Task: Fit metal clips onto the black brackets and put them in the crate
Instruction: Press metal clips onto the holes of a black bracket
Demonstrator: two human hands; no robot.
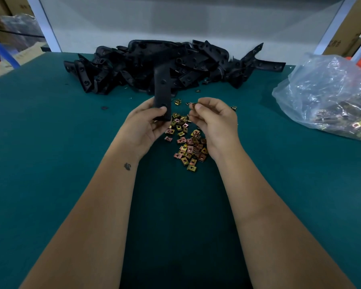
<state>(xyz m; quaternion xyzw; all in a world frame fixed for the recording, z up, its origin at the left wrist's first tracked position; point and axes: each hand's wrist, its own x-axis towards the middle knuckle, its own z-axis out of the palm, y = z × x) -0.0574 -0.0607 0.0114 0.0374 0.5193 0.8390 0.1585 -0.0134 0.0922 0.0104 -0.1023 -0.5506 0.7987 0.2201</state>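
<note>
Left hand (147, 122): grip closed round the lower end of 1 black bracket (163, 92), thumb across its face; bracket stands upright, flat, matte, with 2 small round holes showing. Right hand (214, 119): grip pinching 1 metal clip (196, 104) between thumb and forefinger, edge-on, so its shape is hard to read. Clip is level with the bracket's lower end, just right of it, apart from it.

Below and between both grips: loose heap of clips (188, 143), square, gold and copper tinted, each with a centre hole, lying on the tabletop (50, 163). A few strays sit just beyond the right grip.

Beyond both grips: large pile of black brackets (154, 65), tangled, against the white back panel (175, 21). Far right of the right grip: clear plastic bag (329, 97) with more clips inside.

Open green tabletop left of the left grip and near the forearms. Cardboard boxes (354, 21) stand behind the tabletop at both sides.
</note>
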